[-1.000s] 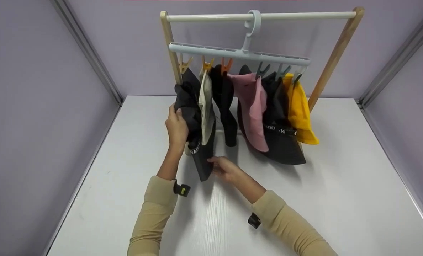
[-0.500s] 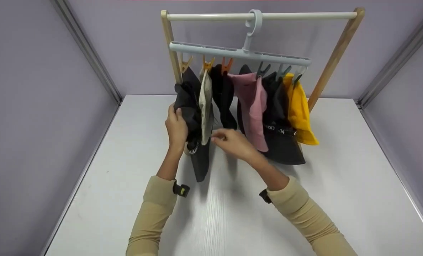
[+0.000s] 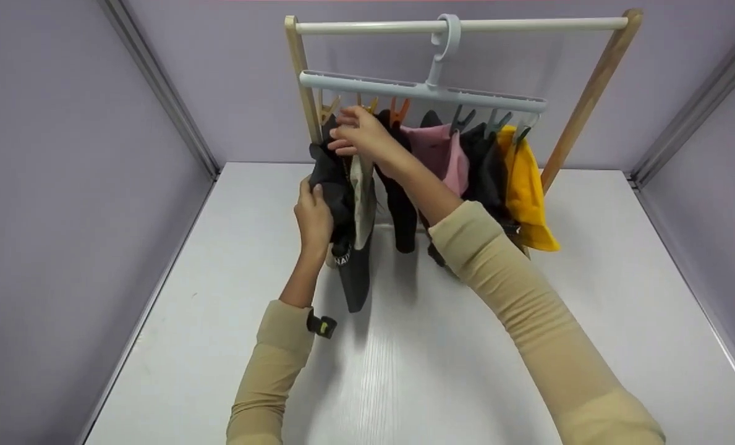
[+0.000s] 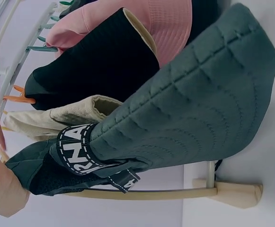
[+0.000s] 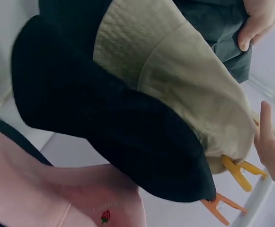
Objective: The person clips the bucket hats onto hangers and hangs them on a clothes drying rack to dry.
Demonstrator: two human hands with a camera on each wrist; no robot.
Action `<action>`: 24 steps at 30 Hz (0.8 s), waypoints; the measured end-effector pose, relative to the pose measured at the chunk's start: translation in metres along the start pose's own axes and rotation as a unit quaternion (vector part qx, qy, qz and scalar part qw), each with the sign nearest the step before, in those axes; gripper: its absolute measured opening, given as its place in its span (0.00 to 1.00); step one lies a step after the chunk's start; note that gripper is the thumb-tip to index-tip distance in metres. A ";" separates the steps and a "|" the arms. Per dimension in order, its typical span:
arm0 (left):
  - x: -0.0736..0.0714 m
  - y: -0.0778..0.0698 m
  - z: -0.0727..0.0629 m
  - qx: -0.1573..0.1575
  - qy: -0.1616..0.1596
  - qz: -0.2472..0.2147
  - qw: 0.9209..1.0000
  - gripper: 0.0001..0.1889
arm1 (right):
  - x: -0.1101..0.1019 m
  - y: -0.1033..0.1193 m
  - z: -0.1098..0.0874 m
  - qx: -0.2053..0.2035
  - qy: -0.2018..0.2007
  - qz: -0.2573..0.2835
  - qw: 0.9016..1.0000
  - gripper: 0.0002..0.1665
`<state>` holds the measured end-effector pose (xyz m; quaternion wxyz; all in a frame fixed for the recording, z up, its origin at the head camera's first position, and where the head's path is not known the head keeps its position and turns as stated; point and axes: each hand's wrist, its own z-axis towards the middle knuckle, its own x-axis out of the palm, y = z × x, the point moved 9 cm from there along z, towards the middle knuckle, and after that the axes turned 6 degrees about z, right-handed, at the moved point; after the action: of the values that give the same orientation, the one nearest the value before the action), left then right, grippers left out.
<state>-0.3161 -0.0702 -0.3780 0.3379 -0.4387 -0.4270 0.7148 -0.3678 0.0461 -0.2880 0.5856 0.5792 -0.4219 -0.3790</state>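
Observation:
At the left end of the hanger, a black bucket hat (image 3: 356,281) with a lettered band hangs brim down. My left hand (image 3: 313,219) grips this hat by its side, the thumb showing on the cloth in the right wrist view. My right hand (image 3: 367,139) is raised in front of the upper part of the hats with its fingers extended, holding nothing; whether it touches a hat or clip is unclear. A beige hat (image 3: 361,210) hangs just right of the gripped one. Behind my right hand, a yellow clip (image 5: 239,172) is partly hidden in the head view.
More hats hang to the right: a black one (image 3: 404,216), a pink one (image 3: 458,170), another black one, and a yellow one (image 3: 528,198). Coloured clips hold them to a pale hanger (image 3: 423,91), hooked on the rail (image 3: 373,28) of a wooden-sided rack. A white table (image 3: 441,371) lies below.
My right hand has left the black hat's brim and risen, up and forward, to the top of the hats near the clips. My left hand keeps its grip on the black bucket hat.

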 end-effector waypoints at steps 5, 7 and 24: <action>0.003 -0.003 0.000 0.008 0.001 -0.002 1.000 0.17 | 0.003 -0.009 0.014 0.058 -0.018 0.157 0.986 0.46; 0.003 -0.004 0.000 0.009 0.001 -0.006 1.000 0.18 | 0.005 -0.010 0.016 0.061 -0.009 0.196 0.979 0.49; 0.003 -0.003 -0.002 0.010 0.003 -0.011 1.000 0.18 | 0.003 -0.005 0.017 -0.022 0.027 0.252 0.967 0.20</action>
<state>-0.3154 -0.0660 -0.3769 0.3512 -0.4328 -0.4235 0.7141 -0.3825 0.0374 -0.2933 0.6861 0.4512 -0.5297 -0.2125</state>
